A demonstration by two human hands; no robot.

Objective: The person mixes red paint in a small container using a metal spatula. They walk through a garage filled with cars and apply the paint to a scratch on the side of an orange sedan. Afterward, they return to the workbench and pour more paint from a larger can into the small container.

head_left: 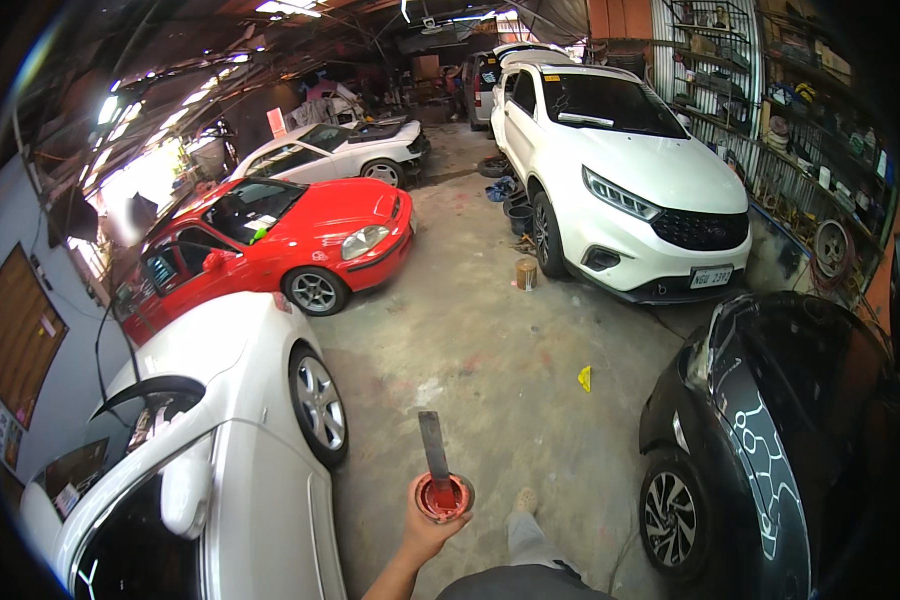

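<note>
My left hand (425, 535) is wrapped round a small open can (469, 492), held out in front of my body. Red paint (437, 500) coats its inner rim and shows inside. A flat grey metal strip (432, 442) stands in the can, tilted, its upper end sticking out well past the rim. My thumb lies along the can's near side. My right hand is out of view.
A white car (260, 450) stands close on my left, a black car (760, 400) with pale filler patches on my right. Ahead are a red car (320, 220) and a white SUV (660, 170). A tin (526, 273) and yellow scrap (585, 378) lie on the concrete floor (470, 340).
</note>
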